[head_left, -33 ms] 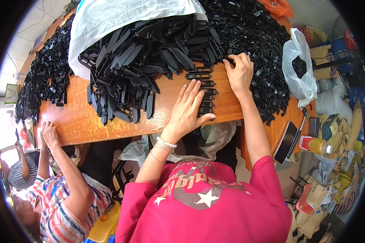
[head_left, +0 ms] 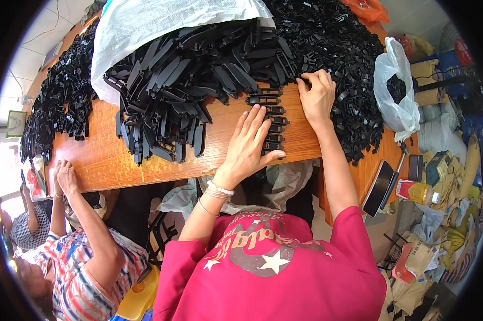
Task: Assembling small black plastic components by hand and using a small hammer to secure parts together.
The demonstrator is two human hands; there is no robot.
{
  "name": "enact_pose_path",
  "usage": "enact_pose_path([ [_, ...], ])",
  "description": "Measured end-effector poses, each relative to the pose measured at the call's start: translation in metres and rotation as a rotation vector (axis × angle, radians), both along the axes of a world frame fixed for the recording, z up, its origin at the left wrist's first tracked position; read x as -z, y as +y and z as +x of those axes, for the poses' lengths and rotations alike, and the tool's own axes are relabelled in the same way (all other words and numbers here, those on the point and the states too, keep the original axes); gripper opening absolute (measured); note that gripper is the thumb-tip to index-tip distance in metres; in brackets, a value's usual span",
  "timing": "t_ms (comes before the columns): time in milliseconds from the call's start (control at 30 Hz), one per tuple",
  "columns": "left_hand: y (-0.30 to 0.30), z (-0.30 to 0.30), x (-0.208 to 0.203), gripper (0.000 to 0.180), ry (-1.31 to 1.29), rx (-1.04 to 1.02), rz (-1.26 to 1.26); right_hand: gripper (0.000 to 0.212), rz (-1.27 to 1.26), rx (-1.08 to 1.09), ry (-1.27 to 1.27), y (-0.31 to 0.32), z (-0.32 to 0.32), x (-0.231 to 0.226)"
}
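My left hand [head_left: 247, 140] lies open and flat, with its fingers stretched over the near side of a row of black plastic clip-like parts [head_left: 277, 120]. The row runs away from me across the wooden table [head_left: 214, 140]. To its right, my right hand [head_left: 317, 97] is closed, thumb and forefinger bent together at the edge of a heap of small black plastic pieces [head_left: 354, 101]. Whatever those fingertips may hold is too small to make out. Long black plastic parts [head_left: 172, 72] spill from a white woven sack [head_left: 140, 24] beyond my left hand.
Another heap of small black pieces [head_left: 65, 96] covers the table's left end, near a co-worker's hands [head_left: 66, 177]. A plastic bag [head_left: 395, 91] sits at the right edge. Closer in are a phone [head_left: 378, 187] and a bottle of yellow liquid [head_left: 415, 191].
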State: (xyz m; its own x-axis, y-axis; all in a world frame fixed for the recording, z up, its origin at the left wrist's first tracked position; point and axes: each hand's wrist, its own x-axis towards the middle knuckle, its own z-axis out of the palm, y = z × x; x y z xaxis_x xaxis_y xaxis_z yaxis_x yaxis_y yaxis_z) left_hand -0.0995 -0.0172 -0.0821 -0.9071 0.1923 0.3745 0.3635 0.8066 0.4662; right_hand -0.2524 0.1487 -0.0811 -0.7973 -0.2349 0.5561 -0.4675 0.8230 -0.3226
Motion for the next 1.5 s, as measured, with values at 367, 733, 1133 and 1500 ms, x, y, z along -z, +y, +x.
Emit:
enact_pose_path([
  [367, -0.002, -0.016, 0.006, 0.078, -0.02, -0.073, 0.091, 0.004, -0.255, -0.355, -0.284, -0.008, 0.029, -0.018],
  [733, -0.001, -0.019, 0.01, 0.08, 0.005, -0.027, 0.184, 0.011, 0.06, -0.548, -0.295, -0.026, 0.014, -0.03],
  [1133, -0.002, -0.02, 0.009, 0.075, 0.037, -0.047, 0.157, 0.009, 0.065, -0.574, -0.298, -0.028, 0.015, -0.027],
  [1500, -0.002, -0.019, 0.009, 0.073, 0.016, -0.049, 0.172, 0.005, 0.07, -0.505, -0.125, -0.028, 0.026, -0.01],
])
